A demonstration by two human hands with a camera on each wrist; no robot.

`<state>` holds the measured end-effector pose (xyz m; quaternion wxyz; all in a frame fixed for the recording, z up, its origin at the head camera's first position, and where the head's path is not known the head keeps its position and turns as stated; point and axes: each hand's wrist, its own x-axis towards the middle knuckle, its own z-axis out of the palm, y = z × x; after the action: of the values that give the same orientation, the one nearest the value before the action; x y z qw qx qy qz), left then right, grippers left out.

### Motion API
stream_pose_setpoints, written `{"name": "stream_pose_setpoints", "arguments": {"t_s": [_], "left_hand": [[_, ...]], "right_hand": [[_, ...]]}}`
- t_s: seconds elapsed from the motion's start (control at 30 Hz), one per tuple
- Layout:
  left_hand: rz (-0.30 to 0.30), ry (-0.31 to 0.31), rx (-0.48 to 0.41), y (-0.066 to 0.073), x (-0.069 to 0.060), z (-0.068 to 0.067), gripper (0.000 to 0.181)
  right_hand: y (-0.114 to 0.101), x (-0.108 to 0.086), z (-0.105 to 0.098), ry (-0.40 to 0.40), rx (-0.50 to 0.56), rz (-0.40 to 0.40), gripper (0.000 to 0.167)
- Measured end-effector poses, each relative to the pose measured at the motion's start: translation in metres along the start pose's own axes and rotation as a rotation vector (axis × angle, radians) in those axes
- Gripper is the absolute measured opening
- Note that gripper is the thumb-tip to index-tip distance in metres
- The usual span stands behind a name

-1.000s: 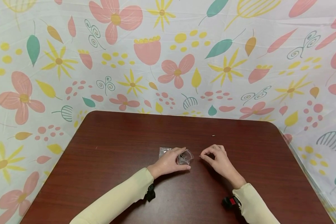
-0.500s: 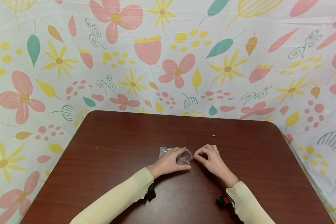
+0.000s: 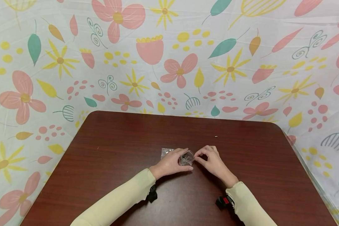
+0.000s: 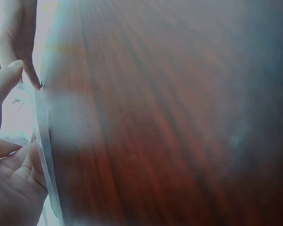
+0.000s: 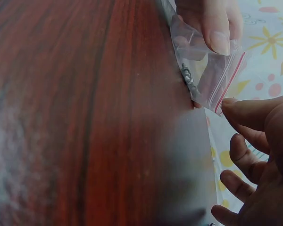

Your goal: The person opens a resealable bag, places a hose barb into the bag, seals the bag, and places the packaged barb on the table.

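My left hand [image 3: 170, 161] holds a small clear zip bag [image 5: 200, 61] lying sideways near the table's middle, its mouth facing right. Several small dark metal pieces [image 5: 187, 77] sit in the bag's lower part; their exact kind is too small to tell. Another clear plastic part [image 3: 166, 152] shows behind the left hand. At the bag's red-striped mouth, the thumb and forefinger of my right hand [image 3: 212, 160] meet in a pinch. A tiny dark metal piece [image 4: 41, 84] shows at those fingertips in the left wrist view; most of it is hidden.
One tiny metal piece [image 3: 216, 136] lies alone on the dark wooden table [image 3: 124, 135], beyond the right hand. A flower-patterned cloth [image 3: 169, 62] hangs behind the table and along its sides.
My right hand has moved left with the tiny metal piece until its fingertips reach the bag's mouth. The left hand and the bag have stayed nearly still.
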<state>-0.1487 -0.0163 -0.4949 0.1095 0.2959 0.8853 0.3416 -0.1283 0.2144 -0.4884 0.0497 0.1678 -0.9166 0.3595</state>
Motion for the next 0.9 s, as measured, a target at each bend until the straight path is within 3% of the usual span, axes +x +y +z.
{"name": "stream_pose_setpoints", "arguments": {"t_s": [0.5,0.9], "left_hand": [[-0.02,-0.014,0.003,0.0,0.0,-0.001,0.086],[-0.019,-0.028,-0.009,0.001,0.0,-0.002,0.086]], "right_hand": [[0.013,-0.005,-0.009,0.061,-0.017,-0.016,0.012],[0.03,-0.01,-0.028,0.066,-0.004,0.076,0.01]]}}
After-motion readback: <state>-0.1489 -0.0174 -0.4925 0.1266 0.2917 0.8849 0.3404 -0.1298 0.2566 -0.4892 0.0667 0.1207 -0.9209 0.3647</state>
